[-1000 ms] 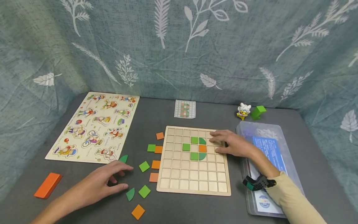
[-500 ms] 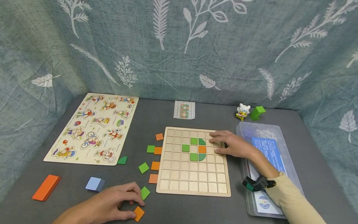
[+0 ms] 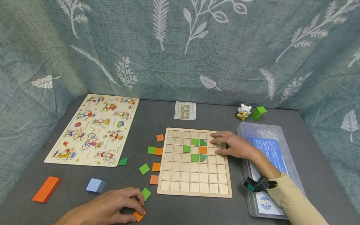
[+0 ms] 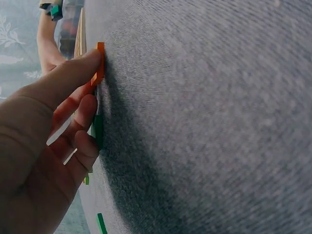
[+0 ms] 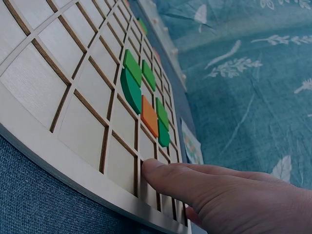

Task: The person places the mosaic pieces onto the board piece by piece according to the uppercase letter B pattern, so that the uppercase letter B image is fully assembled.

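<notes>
In the head view, my left hand (image 3: 119, 203) is low on the table, pinching an orange square tile (image 3: 139, 216) between thumb and fingers. The left wrist view shows the thumb against that orange tile (image 4: 99, 66), with a dark green tile (image 4: 97, 131) below the fingers. My right hand (image 3: 232, 144) rests on the right edge of a wooden grid board (image 3: 180, 175), fingers extended. Light green squares (image 3: 194, 157), dark green quarter circles (image 3: 203, 158) and one orange square (image 3: 203, 150) sit in its cells. A light green tile (image 3: 146, 194) lies beside the left fingers.
Loose tiles, including an orange one (image 3: 154, 179), line the board's left side. A picture puzzle (image 3: 95, 131), a red-orange block (image 3: 47, 189) and a blue block (image 3: 95, 185) lie left. A pattern card (image 3: 185, 110) is behind; a plastic case (image 3: 284, 137) is under the right forearm.
My left hand has moved toward the near edge and right, uncovering the blue block, and now pinches the orange tile. The right hand has stayed on the board.
</notes>
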### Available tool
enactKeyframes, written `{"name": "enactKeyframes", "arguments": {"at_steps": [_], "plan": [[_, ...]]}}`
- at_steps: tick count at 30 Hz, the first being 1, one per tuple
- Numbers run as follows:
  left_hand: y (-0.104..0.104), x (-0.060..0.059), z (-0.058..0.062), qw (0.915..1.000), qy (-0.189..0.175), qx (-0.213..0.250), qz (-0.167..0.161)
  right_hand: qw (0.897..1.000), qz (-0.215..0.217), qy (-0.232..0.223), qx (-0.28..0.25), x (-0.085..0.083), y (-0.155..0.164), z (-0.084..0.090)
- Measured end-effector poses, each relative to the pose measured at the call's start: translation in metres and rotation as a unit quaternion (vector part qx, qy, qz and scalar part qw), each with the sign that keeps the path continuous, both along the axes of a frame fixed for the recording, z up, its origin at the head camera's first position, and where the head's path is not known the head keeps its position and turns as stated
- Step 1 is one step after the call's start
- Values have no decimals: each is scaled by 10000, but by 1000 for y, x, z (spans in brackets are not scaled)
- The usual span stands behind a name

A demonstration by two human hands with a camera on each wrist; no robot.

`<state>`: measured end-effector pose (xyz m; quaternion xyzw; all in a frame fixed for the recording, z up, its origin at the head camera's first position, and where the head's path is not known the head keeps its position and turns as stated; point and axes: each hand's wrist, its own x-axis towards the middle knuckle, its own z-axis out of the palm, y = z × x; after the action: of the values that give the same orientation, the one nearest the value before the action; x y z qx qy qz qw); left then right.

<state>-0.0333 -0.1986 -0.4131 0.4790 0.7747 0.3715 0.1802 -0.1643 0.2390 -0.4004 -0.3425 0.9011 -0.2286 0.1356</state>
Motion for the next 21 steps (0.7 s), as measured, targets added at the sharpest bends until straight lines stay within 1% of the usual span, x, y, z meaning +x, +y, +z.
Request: {"name": "enactKeyframes", "arguments": {"at_steps": [2, 3, 6, 9, 10, 13, 16, 19, 21], "plan": [[0, 2, -1, 9998, 191, 36, 72, 10000, 13, -17, -1, 1, 0, -1], [0, 2, -1, 9992, 380, 42, 124, 10000, 13, -4, -6, 1, -1, -2], [0, 1, 2, 9959, 770, -119, 463, 10000, -20, 13, -15, 1, -1, -2], [0, -3, 6, 9909, 945, -386, 874, 10000, -57, 23, 7, 0, 0, 0], [-1, -4, 7, 9897, 927, -444, 996, 10000, -49, 20, 13, 0, 0, 1], [-1, -6, 8, 9869, 938, -529, 1201, 10000, -29, 25, 12, -1, 0, 2], [-1, -7, 8, 9862, 1008, -605, 1168, 10000, -35, 47, -5, -1, -1, 2], [-2, -8, 9, 9875, 1066, -668, 945, 10000, -30, 54, -16, 0, -1, 1], [-4, -8, 11, 9894, 1093, -612, 735, 10000, -18, 30, -9, 0, -2, 0]]}}
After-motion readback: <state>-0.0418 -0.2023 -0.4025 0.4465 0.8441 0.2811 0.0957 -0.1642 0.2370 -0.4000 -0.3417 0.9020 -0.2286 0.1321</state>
